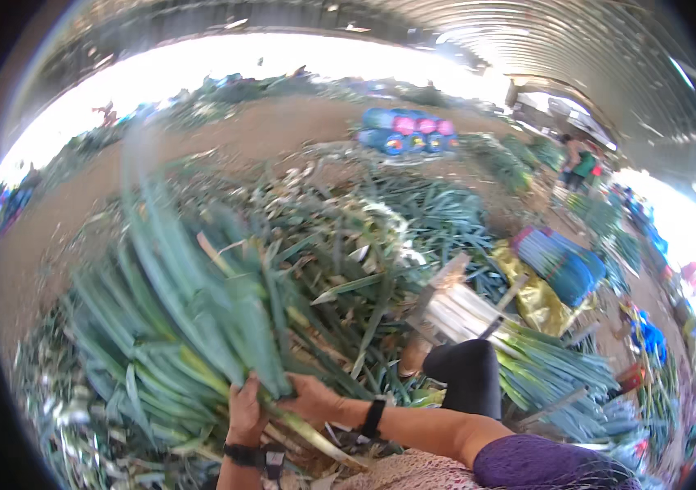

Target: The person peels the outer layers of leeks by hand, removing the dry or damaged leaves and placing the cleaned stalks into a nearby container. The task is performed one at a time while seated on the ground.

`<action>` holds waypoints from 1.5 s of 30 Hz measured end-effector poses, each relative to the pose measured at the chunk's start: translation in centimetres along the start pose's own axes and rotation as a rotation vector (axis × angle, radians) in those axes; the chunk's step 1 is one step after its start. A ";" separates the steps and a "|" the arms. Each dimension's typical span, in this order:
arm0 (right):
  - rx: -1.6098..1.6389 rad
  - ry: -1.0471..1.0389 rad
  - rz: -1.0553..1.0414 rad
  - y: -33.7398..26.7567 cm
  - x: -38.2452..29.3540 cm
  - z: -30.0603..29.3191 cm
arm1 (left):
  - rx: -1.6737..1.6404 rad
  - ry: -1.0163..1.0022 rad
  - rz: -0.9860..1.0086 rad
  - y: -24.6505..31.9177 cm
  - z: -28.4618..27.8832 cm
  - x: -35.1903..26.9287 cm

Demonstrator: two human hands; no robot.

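Note:
A leek (309,430) with a pale shank and long green leaves lies across both my hands, its white end pointing down to the right. My left hand (246,405) grips it from the left where the leaves fan out. On the other side, my right hand (310,397) closes around the leaf bases, its fingertips partly hidden by leaves. The upper leaves are blurred. Left of and behind my left hand lies a thick heap of untrimmed leeks (158,386).
Leaf trimmings (336,257) cover the ground ahead. Beside my dark-clothed knee (467,373), trimmed leeks (455,312) rest in a wooden holder with upright stakes. Wrapped blue bundles (559,263) lie on yellow sheeting (529,294). More bundles (409,131) are stacked farther off. People (581,162) are in the background.

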State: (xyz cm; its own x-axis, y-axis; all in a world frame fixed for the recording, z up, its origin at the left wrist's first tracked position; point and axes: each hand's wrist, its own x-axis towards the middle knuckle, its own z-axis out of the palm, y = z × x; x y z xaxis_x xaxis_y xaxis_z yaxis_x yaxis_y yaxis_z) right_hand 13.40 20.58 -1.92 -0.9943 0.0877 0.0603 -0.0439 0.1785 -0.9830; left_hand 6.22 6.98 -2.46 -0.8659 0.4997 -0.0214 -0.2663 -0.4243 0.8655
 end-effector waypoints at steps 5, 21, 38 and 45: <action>-0.136 -0.136 0.017 -1.2 -3.8 -1.0 | -0.097 0.111 -0.037 0.1 -0.9 2.1; -0.300 0.077 -0.028 -1.0 3.0 -0.4 | -0.474 -0.044 -0.016 0.7 -0.9 2.5; -0.417 -0.050 -0.044 -0.4 -0.1 1.6 | -0.203 0.350 0.061 0.6 -2.1 4.0; -0.597 0.273 0.560 16.0 -9.5 -9.6 | -0.322 0.172 0.072 2.5 -1.8 3.8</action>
State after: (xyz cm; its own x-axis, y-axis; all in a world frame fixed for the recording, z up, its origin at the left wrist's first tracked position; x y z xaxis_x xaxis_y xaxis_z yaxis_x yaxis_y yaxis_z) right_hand 23.03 31.98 -16.57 -0.7931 0.5352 -0.2908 0.5800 0.5177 -0.6290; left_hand 1.46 6.42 -1.28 -0.9385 0.3372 -0.0736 -0.2978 -0.6831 0.6669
